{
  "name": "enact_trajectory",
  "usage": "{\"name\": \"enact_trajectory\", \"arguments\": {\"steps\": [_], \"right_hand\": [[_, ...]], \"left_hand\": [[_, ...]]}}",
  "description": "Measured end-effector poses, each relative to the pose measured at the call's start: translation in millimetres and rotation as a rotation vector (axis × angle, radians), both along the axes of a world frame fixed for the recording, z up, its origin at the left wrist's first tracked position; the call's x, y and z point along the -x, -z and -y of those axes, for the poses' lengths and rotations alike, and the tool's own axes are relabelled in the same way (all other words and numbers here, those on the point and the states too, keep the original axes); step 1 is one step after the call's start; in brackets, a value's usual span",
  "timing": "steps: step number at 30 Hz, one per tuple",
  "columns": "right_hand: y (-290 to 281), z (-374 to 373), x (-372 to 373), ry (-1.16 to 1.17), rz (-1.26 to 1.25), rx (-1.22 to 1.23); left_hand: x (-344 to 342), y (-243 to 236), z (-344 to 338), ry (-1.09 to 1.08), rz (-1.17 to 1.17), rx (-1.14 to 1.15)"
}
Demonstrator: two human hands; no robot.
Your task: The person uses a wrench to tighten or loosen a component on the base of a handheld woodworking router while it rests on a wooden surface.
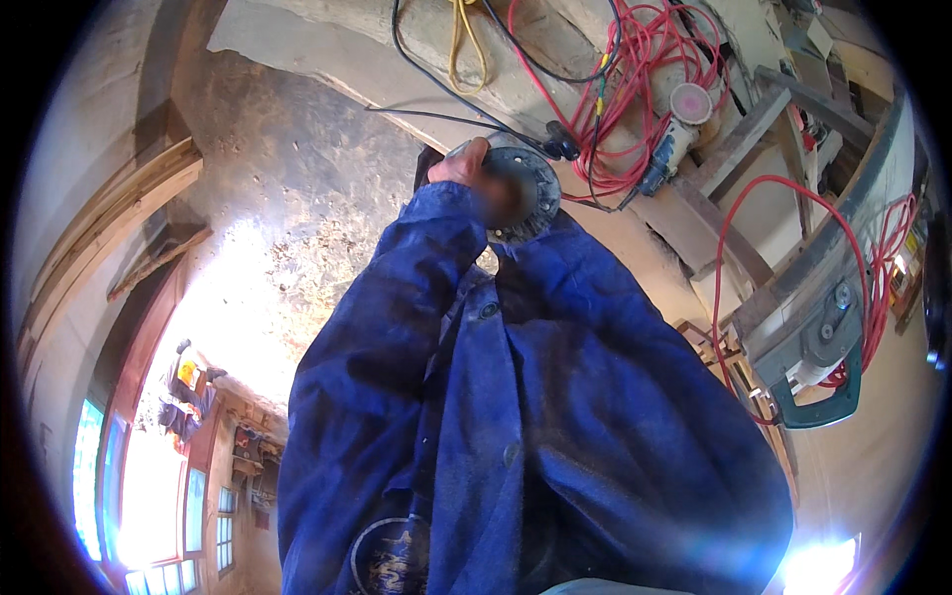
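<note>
In front of my chest is a round, dark grey disc-shaped part [540, 184] with a pale, worn rim. My left hand [459, 165] is closed on its left edge, the thumb lying along the top. A blurred brown patch covers the middle of the disc, where the right sleeve [555, 248] ends. The fingers of my right hand cannot be made out there. A black knob-like piece [562, 140] with a dark cable lies just beyond the disc's upper right. Both arms are in blue work sleeves, bent inward toward the disc.
A sander-like power tool with a pink round pad [691, 102] lies beside tangled red cable [645, 59] on the bench. A power tool with a green handle [818, 397] rests at right near a wooden frame [739, 139]. Long boards [119, 218] stand at left.
</note>
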State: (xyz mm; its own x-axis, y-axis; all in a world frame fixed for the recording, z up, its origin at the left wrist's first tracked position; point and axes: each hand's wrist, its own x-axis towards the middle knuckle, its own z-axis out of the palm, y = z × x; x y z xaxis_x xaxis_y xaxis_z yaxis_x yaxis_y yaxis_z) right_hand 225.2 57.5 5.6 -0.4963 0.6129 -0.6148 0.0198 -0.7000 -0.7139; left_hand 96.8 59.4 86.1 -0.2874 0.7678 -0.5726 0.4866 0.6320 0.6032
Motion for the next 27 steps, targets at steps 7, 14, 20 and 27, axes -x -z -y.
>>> {"name": "enact_trajectory", "arguments": {"steps": [7,14,20,27], "right_hand": [[7,6,2,0.054,-0.039,0.085],[0,9,-7,0.052,-0.041,0.121],[5,8,0,0.089,0.098,0.106],[5,16,56,0.197,0.804,0.021]], "left_hand": [[0,2,1,0.008,0.013,0.064],[2,7,2,0.017,-0.001,0.038],[-6,17,7,0.025,0.008,-0.161],[-5,-2,-1,0.08,0.007,-0.242]]}}
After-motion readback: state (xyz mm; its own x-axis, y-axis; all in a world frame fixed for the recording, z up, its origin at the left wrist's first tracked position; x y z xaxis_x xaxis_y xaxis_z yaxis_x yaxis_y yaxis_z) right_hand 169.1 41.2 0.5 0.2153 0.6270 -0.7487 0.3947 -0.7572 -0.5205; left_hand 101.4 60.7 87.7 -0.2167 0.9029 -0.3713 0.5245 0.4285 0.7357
